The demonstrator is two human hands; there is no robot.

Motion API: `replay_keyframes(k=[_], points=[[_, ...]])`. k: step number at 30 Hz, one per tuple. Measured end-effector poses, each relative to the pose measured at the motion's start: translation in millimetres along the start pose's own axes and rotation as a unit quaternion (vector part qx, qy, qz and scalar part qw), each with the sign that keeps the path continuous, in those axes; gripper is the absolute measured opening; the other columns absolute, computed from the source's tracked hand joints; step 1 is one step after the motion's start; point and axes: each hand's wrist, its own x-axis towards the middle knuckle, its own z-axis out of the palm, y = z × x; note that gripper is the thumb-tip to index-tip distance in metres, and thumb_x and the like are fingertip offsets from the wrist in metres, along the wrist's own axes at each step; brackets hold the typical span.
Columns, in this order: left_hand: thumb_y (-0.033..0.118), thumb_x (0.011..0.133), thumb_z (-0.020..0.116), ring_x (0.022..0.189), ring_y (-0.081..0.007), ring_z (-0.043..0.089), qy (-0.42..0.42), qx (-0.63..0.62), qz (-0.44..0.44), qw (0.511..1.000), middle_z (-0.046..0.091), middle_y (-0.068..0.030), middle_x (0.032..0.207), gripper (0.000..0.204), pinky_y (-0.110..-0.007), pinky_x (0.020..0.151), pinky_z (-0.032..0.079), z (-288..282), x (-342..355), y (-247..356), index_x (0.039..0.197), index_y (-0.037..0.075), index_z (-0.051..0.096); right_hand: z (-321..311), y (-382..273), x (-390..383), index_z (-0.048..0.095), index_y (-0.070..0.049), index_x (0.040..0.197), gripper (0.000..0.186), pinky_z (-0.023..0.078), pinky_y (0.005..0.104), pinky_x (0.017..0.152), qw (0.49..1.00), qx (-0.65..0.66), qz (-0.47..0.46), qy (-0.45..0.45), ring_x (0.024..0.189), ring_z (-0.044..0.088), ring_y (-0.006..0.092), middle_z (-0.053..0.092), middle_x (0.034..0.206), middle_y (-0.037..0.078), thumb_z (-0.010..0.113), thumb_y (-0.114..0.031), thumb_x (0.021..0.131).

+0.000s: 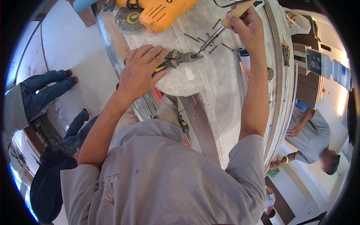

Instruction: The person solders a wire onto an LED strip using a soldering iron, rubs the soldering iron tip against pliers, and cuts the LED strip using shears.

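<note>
My left hand [140, 71] is wrapped over the yellow-and-black handles of a pair of pliers [189, 57] on the pale, worn work surface [215, 90]. The jaws point right; whether they grip something small, I cannot tell. My right hand [249, 30] is closed around the wooden handle of a soldering iron [213, 39]. Its metal shaft slants down to the left, and the tip meets the plier jaws or sits just at them. Several dark screws [192, 37] lie scattered around the shaft.
An orange angle grinder [165, 15] with a disc [129, 20] lies at the far left of the surface. A yellow-and-black tool [286, 54] rests along the right edge. Below are a dark plank [200, 123] and a tape measure [183, 125]. Other people stand on both sides.
</note>
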Motion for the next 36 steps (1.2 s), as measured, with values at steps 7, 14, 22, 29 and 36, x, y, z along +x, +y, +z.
replay_keyframes(k=[7,14,22,29,36], points=[[0.03,0.082,0.069,0.116,-0.0248,0.049,0.0,0.004,0.006,1.0,0.056,-0.0045,0.123,0.053,-0.039,0.1,0.037,1,0,-1,0.129,0.01,0.056,-5,1,0,0.051,0.0,0.107,0.027,0.051,0.0252,0.065,0.999,-0.035,0.0,-0.012,0.072,0.062,0.0123,0.06,0.085,0.005,0.059,-0.002,0.082],[0.028,0.08,0.071,0.116,-0.0263,0.05,-0.001,0.008,-0.003,1.0,0.057,-0.0053,0.123,0.054,-0.04,0.1,0.038,1,-3,-4,0.128,0.009,0.057,-2,6,1,0.048,-0.001,0.114,0.035,0.051,0.0249,0.067,0.998,0.012,0.002,-0.068,0.076,0.06,0.0111,0.059,0.09,0.005,0.06,-0.005,0.081],[0.029,0.081,0.07,0.116,-0.0251,0.049,-0.001,0.002,0.008,1.0,0.056,-0.0044,0.123,0.054,-0.039,0.099,0.037,2,0,-3,0.129,0.009,0.056,-14,2,5,0.047,-0.002,0.113,0.035,0.049,0.0249,0.068,0.996,-0.021,-0.015,-0.086,0.076,0.059,0.0116,0.059,0.088,0.006,0.06,-0.004,0.08],[0.03,0.081,0.071,0.116,-0.0247,0.049,-0.002,0.003,0.005,1.0,0.056,-0.0042,0.123,0.055,-0.039,0.099,0.037,1,-1,-3,0.13,0.009,0.055,-11,-6,3,0.048,-0.006,0.106,0.029,0.042,0.0211,0.06,0.995,0.043,0.016,-0.086,0.071,0.056,0.0098,0.063,0.085,0.006,0.059,-0.006,0.08],[0.03,0.081,0.07,0.116,-0.0244,0.049,-0.002,0.005,0.007,1.0,0.056,-0.0041,0.123,0.055,-0.039,0.099,0.037,2,0,-4,0.13,0.009,0.055,-18,0,4,0.047,-0.008,0.105,0.028,0.04,0.0188,0.053,0.993,0.01,0.042,-0.106,0.065,0.054,0.0074,0.065,0.087,0.009,0.058,-0.006,0.079]])
